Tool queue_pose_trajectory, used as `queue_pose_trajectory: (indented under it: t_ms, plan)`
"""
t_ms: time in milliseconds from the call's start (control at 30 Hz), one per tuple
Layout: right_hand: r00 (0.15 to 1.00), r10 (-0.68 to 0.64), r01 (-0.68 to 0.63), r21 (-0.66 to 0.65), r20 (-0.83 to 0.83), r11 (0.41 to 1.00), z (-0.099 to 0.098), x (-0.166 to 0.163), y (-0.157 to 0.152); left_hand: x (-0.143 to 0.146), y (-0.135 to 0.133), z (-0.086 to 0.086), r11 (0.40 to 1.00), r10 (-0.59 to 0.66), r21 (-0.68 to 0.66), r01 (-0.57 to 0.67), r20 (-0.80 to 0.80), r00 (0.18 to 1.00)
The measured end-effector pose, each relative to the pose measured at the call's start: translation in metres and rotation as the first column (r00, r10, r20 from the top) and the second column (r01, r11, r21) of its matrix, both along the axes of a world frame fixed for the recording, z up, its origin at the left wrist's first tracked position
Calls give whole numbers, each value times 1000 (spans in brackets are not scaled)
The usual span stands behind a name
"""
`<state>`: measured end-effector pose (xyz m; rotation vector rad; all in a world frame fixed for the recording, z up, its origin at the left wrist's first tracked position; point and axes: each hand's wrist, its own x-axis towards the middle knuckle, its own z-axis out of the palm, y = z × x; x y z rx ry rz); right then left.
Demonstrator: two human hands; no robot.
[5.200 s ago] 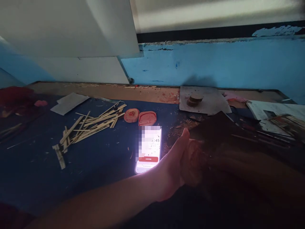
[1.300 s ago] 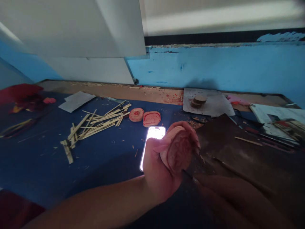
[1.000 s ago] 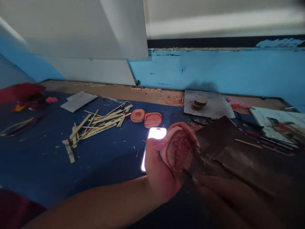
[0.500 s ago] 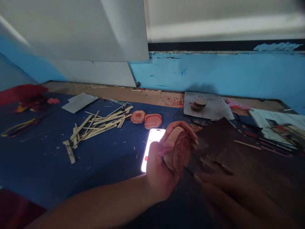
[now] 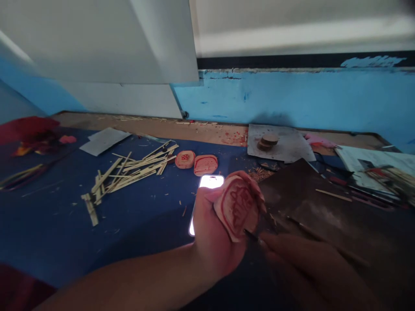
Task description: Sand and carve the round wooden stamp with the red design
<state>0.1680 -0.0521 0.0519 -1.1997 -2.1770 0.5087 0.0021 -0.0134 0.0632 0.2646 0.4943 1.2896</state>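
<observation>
My left hand (image 5: 215, 233) is wrapped round a wood slice (image 5: 240, 203), its pale face turned up towards me. Red lines form a carved-looking pattern inside a rim on that face. My right hand (image 5: 292, 255), dark and blurred, pinches a thin dark-tipped tool (image 5: 251, 235); its tip meets the lower edge of the pattern, and its exact kind is unclear. Behind my left hand lies a lit phone (image 5: 210, 181), partly covered. Just beyond it rest a wood slice with a red flower (image 5: 185, 159) and another with red streaks (image 5: 205, 165).
Bamboo strips (image 5: 129, 170) are scattered on the blue table cover (image 5: 48, 229). Two stacked wood discs (image 5: 268, 141) sit on grey paper (image 5: 295, 147). A dark sheet (image 5: 301, 185) lies right, bearing a thin stick (image 5: 333, 195). Red fabric (image 5: 26, 129) is far left.
My left hand has turned the wood slice so its patterned face shows more fully. The tool's tip has shifted left and now overlaps the lower part of that face.
</observation>
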Motion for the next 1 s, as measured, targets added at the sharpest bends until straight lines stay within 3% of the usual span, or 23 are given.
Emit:
queue_pose_trajectory:
  t_ms: [133,267,567,700,800,900,1000]
  plan:
    - [992,-31,23,63,120,998,-14,10,-2,-5,3,2,990,-98,-97,105,69,993]
    - [992,-90,78,119,91,990,-18,24,-3,-8,4,1,974,-171,-132,186,116,978]
    - [995,55,-55,-5,80,998,-3,22,12,-6,3,-2,970,-233,-55,238,89,968]
    - [997,20,-20,-5,74,1000,-5,21,10,-5,4,-6,958,-264,-93,270,75,962]
    - [990,67,-65,-24,120,998,-7,23,8,-3,4,-9,948,-283,-132,289,61,957]
    - [965,151,-167,57,213,984,-13,29,4,-1,3,-11,957,-252,-138,254,32,967]
    - [947,149,-207,182,286,961,-18,38,-2,-2,1,-10,961,-230,-158,225,-15,973]
